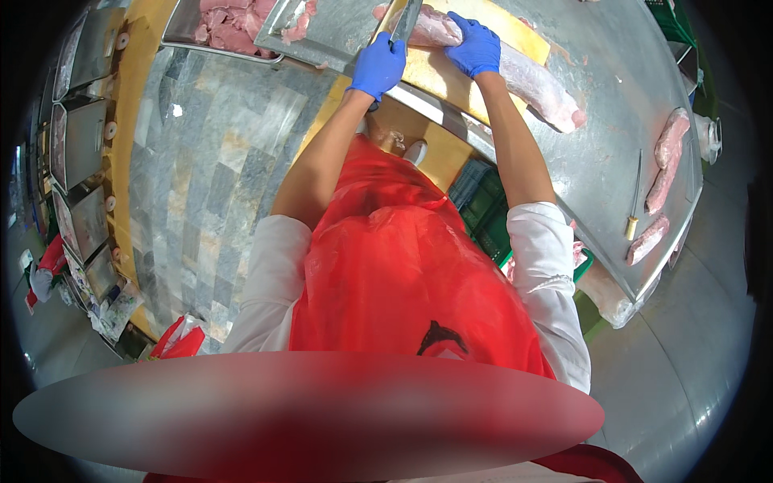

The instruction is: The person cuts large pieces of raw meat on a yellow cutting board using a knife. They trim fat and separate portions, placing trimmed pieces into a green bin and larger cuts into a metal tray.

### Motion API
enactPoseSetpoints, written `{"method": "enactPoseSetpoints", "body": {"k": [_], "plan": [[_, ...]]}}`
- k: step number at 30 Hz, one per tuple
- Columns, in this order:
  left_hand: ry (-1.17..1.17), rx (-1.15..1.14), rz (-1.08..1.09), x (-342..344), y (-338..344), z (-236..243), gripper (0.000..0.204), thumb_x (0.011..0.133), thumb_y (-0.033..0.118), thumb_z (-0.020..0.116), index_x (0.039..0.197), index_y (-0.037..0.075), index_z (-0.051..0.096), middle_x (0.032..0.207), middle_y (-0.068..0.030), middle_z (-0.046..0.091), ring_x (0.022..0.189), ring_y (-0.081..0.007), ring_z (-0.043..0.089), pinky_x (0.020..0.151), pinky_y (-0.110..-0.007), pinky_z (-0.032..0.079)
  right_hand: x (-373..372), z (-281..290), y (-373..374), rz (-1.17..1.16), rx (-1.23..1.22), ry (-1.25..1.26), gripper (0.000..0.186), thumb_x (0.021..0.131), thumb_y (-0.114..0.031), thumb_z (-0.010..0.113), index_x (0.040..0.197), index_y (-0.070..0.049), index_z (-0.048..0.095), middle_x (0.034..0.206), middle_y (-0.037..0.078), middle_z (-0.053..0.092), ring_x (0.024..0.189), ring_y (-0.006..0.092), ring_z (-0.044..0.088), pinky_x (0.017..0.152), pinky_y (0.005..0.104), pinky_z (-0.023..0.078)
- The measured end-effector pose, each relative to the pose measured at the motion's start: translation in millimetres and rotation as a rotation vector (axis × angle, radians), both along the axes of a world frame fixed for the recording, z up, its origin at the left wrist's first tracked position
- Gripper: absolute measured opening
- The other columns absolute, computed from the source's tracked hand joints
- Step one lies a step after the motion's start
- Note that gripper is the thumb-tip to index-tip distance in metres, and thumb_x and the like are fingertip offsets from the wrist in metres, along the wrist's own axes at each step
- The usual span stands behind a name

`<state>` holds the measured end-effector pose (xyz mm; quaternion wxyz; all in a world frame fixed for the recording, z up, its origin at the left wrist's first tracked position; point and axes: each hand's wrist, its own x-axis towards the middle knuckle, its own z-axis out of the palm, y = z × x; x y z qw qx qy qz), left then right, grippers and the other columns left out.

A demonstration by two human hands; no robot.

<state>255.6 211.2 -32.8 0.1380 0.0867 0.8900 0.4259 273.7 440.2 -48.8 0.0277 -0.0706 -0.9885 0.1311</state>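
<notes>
My left hand (378, 68), in a blue glove, is closed around the handle of a knife (407, 19). The blade points away from me, at the left end of a piece of pork (433, 29) on a yellow cutting board (515, 28). From the right, my gloved right hand (475, 47) grips that piece, fingers over its end. A longer pork loin (541, 90) lies just right of this hand, partly on the board and partly on the metal table (600, 121).
A metal pan (278, 58) of pink meat chunks stands far left, beside a metal tray (334, 40). On the table's right side lie meat strips (672, 149) and a thin yellow-handled tool (631, 228). Green crates (487, 209) sit below the table.
</notes>
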Motion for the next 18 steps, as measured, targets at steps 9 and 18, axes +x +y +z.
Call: {"method": "enactPoseSetpoints", "body": {"k": [9,18], "plan": [[-0.224,-0.016,-0.031,76,-27,40,0.039,0.099,0.033,0.047,0.117,-0.002,0.053,0.095,-0.0346,0.065,0.094,-0.0513,0.063,0.081,-0.056,0.049,3,-11,7,0.012,0.016,0.039,0.07,0.072,-0.037,0.069,0.14,-0.036,0.054,0.126,0.008,0.064,0.115,0.0288,0.061,0.102,0.0465,0.042],[-0.386,0.346,0.045,-16,33,-8,0.027,0.1,0.033,0.053,0.097,0.006,0.053,0.069,-0.0051,0.055,0.053,-0.0171,0.055,0.048,-0.034,0.046,-1,-1,-9,0.025,0.058,-0.002,0.07,0.071,-0.04,0.069,0.139,-0.033,0.055,0.123,0.01,0.064,0.113,0.0286,0.062,0.098,0.0476,0.043]]}}
